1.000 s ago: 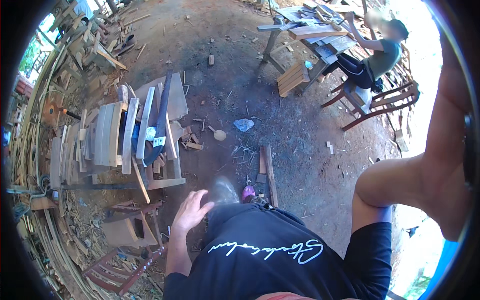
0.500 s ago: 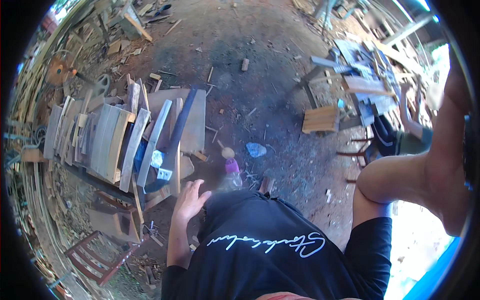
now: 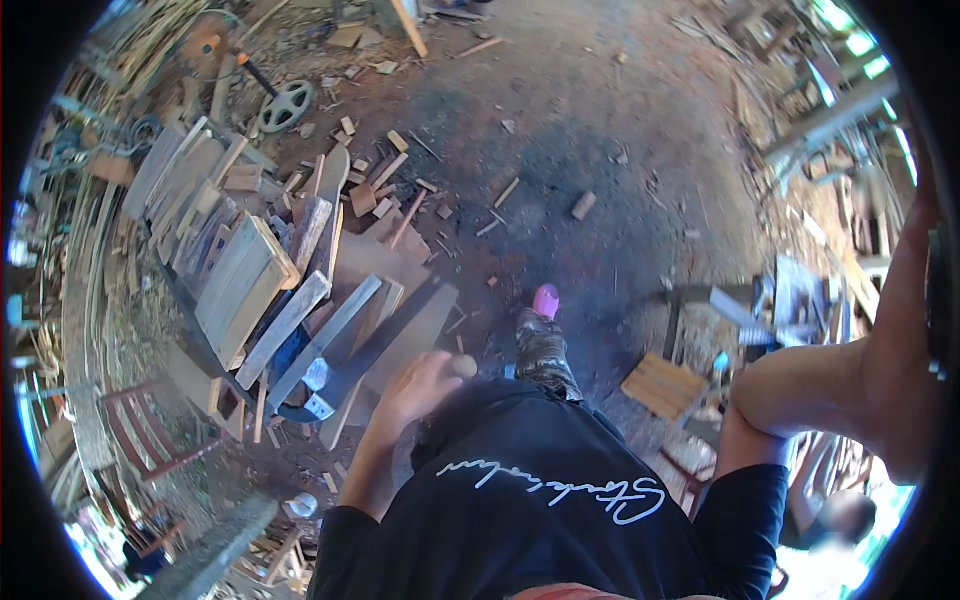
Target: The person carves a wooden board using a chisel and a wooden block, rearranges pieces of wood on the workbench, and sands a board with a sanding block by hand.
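My left hand is held in front of my black shirt, its fingers loosely stretched out and apparently holding nothing. Just past its fingertips shows a small round tan thing; I cannot tell whether it lies on the ground or touches the hand. My right arm is bent and raised, with the right hand large and close at the right rim. The fingers of that hand run out of the picture. Below me, one foot in a pink shoe and a dark patterned trouser leg step forward on the dirt floor.
To the left stands a bench piled with wooden boards, with wood offcuts beyond it. A brown wooden chair is at the lower left. A slatted wooden piece lies at the right, near a person. A wood block lies ahead.
The view has turned and moved forward, so the bench and floor shift. My left hand has moved right and inward. A trouser leg now shows behind the shoe. The right arm stays raised.
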The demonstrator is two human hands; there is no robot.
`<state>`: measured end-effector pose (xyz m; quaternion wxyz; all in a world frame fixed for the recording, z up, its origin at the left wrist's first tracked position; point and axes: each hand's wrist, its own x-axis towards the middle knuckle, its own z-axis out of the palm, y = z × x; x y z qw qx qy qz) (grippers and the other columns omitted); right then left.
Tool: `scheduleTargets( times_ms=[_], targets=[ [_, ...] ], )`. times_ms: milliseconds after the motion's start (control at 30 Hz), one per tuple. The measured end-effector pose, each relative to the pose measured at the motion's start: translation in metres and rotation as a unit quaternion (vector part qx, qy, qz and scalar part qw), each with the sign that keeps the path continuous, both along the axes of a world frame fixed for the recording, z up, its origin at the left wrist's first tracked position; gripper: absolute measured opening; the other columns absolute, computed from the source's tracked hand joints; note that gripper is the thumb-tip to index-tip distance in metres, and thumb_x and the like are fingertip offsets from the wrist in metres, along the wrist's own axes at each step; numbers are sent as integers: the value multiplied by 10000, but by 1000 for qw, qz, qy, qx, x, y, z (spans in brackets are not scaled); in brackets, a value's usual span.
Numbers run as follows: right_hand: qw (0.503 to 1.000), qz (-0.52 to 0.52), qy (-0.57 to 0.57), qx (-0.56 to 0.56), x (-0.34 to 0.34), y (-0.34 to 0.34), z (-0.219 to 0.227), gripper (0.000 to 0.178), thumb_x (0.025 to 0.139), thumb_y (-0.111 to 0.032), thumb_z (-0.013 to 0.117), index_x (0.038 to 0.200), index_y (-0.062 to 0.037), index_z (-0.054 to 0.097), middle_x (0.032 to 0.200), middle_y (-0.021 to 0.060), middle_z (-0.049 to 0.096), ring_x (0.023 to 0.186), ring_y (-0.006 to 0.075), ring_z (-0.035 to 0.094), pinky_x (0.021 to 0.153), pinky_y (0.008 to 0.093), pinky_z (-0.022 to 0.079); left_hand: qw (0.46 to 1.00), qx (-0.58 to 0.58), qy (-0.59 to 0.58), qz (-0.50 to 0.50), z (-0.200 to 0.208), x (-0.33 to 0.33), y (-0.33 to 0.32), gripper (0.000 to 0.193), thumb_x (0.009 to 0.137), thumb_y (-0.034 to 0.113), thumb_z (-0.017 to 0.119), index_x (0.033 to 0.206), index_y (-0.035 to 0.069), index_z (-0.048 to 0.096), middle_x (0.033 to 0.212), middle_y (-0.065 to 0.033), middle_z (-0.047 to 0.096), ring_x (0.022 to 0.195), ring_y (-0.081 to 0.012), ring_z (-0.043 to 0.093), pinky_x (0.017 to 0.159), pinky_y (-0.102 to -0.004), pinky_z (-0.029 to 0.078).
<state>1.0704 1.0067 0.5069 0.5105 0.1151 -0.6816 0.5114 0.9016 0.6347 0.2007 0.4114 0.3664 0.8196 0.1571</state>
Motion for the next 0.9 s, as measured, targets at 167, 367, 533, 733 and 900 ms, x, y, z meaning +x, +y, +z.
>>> scheduleTargets(
  times_ms=[167,367,533,733,900],
  targets=[
    [997,74,6,1,-55,128,3,680,1008,-498,247,1324,68,457,1322,262,509,1270,392,459,1092,480,345,997,-47,19,57,4,-14,134,533,899,411,602,1299,72,502,1211,-213,560,1182,-365,524,993,-444,413],
    [994,110,13,-1,-101,255,12,675,1009,-494,251,1320,67,461,1317,261,514,1265,391,464,1088,479,348,991,106,-20,80,14,-37,249,529,873,362,632,1259,14,535,1212,-225,578,1157,-375,546,981,-441,429],
    [995,97,30,-1,-127,352,4,670,1009,-491,254,1317,66,463,1312,261,517,1261,390,469,1085,478,351,998,-9,-2,68,-7,-82,315,539,904,413,604,1278,33,526,1270,-217,538,1198,-354,519,1023,-405,403],
    [999,21,45,11,-158,479,2,665,1009,-487,257,1314,65,467,1307,260,521,1256,389,474,1082,478,355,998,-65,-1,27,-41,-180,448,601,869,439,616,1322,58,514,1332,-215,521,1249,-371,490,1048,-440,391],
    [996,-68,42,29,-170,582,28,661,1009,-484,260,1311,65,470,1303,260,525,1252,387,478,1079,477,358,997,-33,61,-21,-19,-255,616,530,878,407,629,1293,92,530,1275,-208,541,1194,-385,527,988,-460,434]
  ],
)
